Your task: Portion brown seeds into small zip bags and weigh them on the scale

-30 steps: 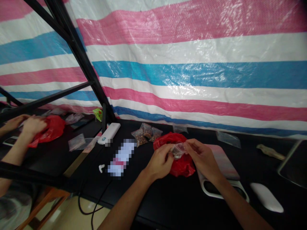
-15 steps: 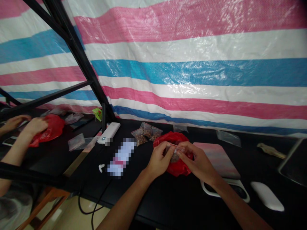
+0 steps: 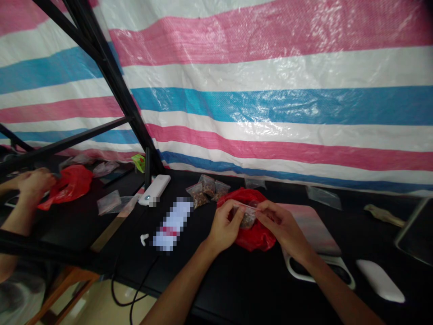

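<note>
Between my hands is a small clear zip bag (image 3: 248, 217) with brownish bits inside. My left hand (image 3: 225, 225) pinches its left top corner. At the right top corner, my right hand (image 3: 279, 223) pinches the same bag. Right below lies a crumpled red plastic bag (image 3: 252, 241) on the black table, partly covered by my hands. Several filled zip bags (image 3: 199, 196) lie in a cluster just beyond my left hand. Flat clear bags, a small one (image 3: 255, 183) and a larger one (image 3: 324, 197), rest near the table's back edge.
Left of my hands are a blurred-out phone (image 3: 173, 223), a white earbud (image 3: 144, 239) and a white power bank (image 3: 154, 190). A pinkish pad (image 3: 314, 225), a white-rimmed object (image 3: 352, 280) and a white mouse (image 3: 380, 280) lie right. A co-worker's hands (image 3: 35, 183) work beside another red bag (image 3: 74, 180).
My right fingers have slid rightward along the zip bag's top, so more of the bag shows between my hands. The co-worker's hand has moved left, off their red bag.
</note>
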Motion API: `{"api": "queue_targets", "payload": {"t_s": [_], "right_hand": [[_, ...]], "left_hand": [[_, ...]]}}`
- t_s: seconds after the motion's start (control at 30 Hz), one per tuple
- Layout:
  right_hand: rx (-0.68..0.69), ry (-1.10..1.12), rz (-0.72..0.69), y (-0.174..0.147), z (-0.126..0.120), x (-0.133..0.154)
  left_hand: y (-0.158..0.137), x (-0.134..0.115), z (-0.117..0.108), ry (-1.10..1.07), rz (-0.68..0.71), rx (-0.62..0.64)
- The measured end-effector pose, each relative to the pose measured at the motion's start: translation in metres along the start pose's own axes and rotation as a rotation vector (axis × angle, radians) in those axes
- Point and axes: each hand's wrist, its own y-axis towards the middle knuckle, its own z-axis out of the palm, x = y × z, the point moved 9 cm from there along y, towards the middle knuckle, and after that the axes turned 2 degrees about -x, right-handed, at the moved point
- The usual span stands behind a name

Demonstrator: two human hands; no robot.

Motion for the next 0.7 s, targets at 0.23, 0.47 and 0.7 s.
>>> {"api": "queue_targets", "payload": {"t_s": [0.23, 0.47, 0.7], "right_hand": [[-0.013, -0.072, -0.015, 0.0005, 0.0024, 0.0045], [0.003, -0.008, -0.031, 0.0016, 0.0047, 0.0046], [-0.014, -0.031, -0.012, 0.0004, 0.0015, 0.0079]], "left_hand": [[-0.0002, -0.0008, -0.001, 0.021, 0.016, 0.001], [0.001, -0.0012, -0.0039, 0.032, 0.013, -0.015], [0.0, -0.0023, -0.0036, 0.044, 0.042, -0.017]]}}
